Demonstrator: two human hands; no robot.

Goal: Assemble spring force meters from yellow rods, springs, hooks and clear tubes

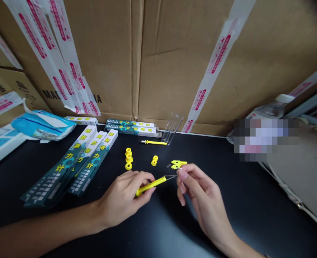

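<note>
My left hand [126, 195] is closed around a yellow rod [151, 185] with a thin metal tip, held low over the black table [250, 200]. My right hand [194, 190] pinches at that metal tip with thumb and forefinger; what it pinches is too small to name. Just beyond the fingertips lie yellow hook-shaped parts [178, 164] and a tiny spring [168, 166]. Yellow rings [128, 158] are piled to the left, with two more rings [154, 160] in the middle. A second yellow rod [153, 142] lies farther back beside clear tubes [172, 128].
Dark green and white boxes [75, 163] lie at the left, and more boxes [131, 127] sit against a cardboard wall [158, 57]. A blue and white packet [41, 123] is at far left. A grey bag [301, 168] fills the right edge.
</note>
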